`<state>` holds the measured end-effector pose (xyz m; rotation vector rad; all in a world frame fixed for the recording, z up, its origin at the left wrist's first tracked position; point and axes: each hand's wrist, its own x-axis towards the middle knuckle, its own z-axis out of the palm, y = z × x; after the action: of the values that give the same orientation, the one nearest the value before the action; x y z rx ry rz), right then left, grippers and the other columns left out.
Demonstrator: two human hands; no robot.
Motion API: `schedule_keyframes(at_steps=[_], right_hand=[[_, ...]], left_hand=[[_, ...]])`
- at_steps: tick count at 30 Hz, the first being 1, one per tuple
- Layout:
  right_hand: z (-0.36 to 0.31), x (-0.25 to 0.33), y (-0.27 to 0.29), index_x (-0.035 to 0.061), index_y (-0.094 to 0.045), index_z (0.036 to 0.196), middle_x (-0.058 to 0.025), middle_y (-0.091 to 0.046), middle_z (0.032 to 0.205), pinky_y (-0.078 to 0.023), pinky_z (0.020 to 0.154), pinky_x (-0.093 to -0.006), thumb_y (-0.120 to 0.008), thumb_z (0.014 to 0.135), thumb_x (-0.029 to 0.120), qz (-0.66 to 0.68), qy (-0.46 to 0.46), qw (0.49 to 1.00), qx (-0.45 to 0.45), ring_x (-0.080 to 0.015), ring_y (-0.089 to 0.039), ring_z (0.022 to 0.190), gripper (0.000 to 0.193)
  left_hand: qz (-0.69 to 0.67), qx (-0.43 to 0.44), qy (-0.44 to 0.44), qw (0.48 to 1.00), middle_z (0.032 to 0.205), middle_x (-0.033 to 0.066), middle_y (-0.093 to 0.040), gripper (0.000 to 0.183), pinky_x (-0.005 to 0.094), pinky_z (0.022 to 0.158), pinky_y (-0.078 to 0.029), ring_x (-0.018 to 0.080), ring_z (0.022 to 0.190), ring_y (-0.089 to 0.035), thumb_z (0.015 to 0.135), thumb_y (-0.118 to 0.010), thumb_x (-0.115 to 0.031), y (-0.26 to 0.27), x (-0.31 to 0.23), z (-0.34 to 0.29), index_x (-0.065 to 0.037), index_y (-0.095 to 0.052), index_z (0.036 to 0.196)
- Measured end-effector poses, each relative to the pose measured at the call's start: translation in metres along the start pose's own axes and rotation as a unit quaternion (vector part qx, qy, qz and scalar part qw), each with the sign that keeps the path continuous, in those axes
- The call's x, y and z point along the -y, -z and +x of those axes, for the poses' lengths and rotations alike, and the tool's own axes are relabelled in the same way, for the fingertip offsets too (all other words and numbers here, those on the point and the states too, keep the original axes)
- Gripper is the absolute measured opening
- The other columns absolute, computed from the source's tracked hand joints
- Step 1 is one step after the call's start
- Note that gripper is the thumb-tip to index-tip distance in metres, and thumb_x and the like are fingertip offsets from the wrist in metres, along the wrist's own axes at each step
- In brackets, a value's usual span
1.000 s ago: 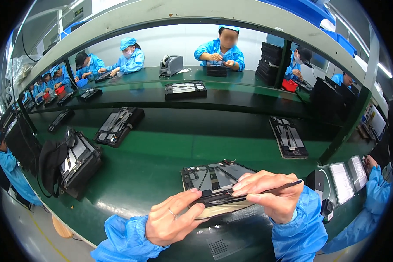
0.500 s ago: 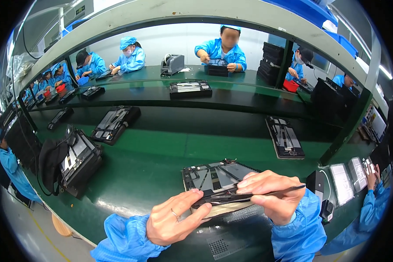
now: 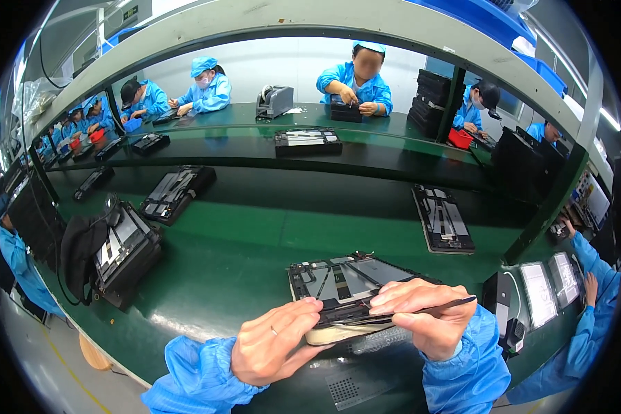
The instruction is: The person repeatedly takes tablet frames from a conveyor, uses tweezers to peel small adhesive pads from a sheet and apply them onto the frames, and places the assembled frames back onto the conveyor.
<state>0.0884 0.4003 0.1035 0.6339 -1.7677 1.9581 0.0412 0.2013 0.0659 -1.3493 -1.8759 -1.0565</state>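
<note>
An opened tablet (image 3: 345,276), its batteries and ribbon cables bare, lies at a slant on the green bench in front of me. Along its near side runs a cream-coloured edge (image 3: 345,332). My left hand (image 3: 272,341) grips the near left corner, with fingertips on the top and the thumb low along the front. Pinched in my right hand (image 3: 431,314) is a pair of black tweezers (image 3: 455,304), whose back end sticks out to the right. Their tips are mostly hidden by my fingers, close over the tablet's near edge.
Opened tablets lie at the right (image 3: 443,217) and far left (image 3: 178,193), and another stack (image 3: 127,248) leans beside a black cloth (image 3: 83,259). A perforated metal plate (image 3: 352,388) sits nearest me. Clear trays (image 3: 539,293) stand right, by a co-worker's arm (image 3: 593,269). Co-workers sit beyond the shelf.
My right hand and the tweezers have shifted slightly left and down along the tablet's near edge. My left fingers have drawn closer together. At the right, the co-worker's hand has reached farther away.
</note>
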Motion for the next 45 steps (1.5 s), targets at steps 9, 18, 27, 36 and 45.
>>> schedule_keyframes(at_steps=[9,18,27,36,45], right_hand=[[-0.004,0.001,0.021,-0.0053,-0.061,0.079,-0.0180,-0.063,0.080,-0.045,0.081,-0.0416,-0.060,0.066,-0.010,-0.021,0.024,0.999,0.018,-0.0299,-0.061,0.082,0.013],[-0.010,-0.021,0.027,-0.0045,-0.059,0.086,-0.0185,-0.062,0.083,-0.046,0.070,-0.0321,-0.063,0.065,-0.008,-0.428,0.223,0.874,-0.051,-0.0248,-0.061,0.073,0.022],[-0.009,-0.038,0.121,-0.0048,-0.055,0.085,-0.0152,-0.059,0.068,-0.045,0.052,-0.0233,-0.055,0.076,0.000,-0.178,0.122,0.889,-0.403,-0.0153,-0.055,0.052,0.010],[-0.030,-0.091,0.204,0.0007,-0.058,0.088,-0.0083,-0.060,0.061,-0.040,0.048,-0.0203,-0.062,0.072,0.014,-0.015,-0.041,0.899,-0.436,-0.0119,-0.053,0.051,0.021],[-0.049,-0.029,0.195,-0.0016,-0.057,0.083,-0.0117,-0.059,0.083,-0.041,0.077,-0.0294,-0.060,0.072,0.012,-0.175,-0.092,0.904,-0.378,-0.0220,-0.057,0.083,0.017]], left_hand=[[-0.012,0.004,0.005,1.000,0.087,0.0219,-0.058,0.043,0.0356,0.070,-0.051,0.0331,0.082,-0.060,0.054,-0.074,-0.004,-0.006,-0.001,0.003,0.009,-0.051,0.089],[0.038,-0.040,-0.079,0.995,0.088,0.0145,-0.058,0.042,0.0326,0.064,-0.048,0.0246,0.073,-0.058,0.060,-0.070,-0.017,-0.055,-0.016,0.031,-0.001,-0.054,0.095],[0.230,0.120,0.081,0.962,0.109,0.0162,-0.051,0.057,0.0433,0.085,-0.041,0.0313,0.103,-0.048,0.056,-0.075,-0.025,-0.080,0.075,0.006,-0.002,-0.052,0.103],[0.010,0.101,0.103,0.989,0.094,0.0178,-0.057,0.042,0.0359,0.074,-0.048,0.0301,0.087,-0.057,0.057,-0.072,-0.008,-0.088,0.063,0.014,0.002,-0.054,0.094],[-0.007,0.167,0.080,0.983,0.096,0.0203,-0.055,0.052,0.0383,0.076,-0.047,0.0326,0.088,-0.057,0.052,-0.074,-0.005,-0.092,0.016,0.002,0.002,-0.050,0.097]])
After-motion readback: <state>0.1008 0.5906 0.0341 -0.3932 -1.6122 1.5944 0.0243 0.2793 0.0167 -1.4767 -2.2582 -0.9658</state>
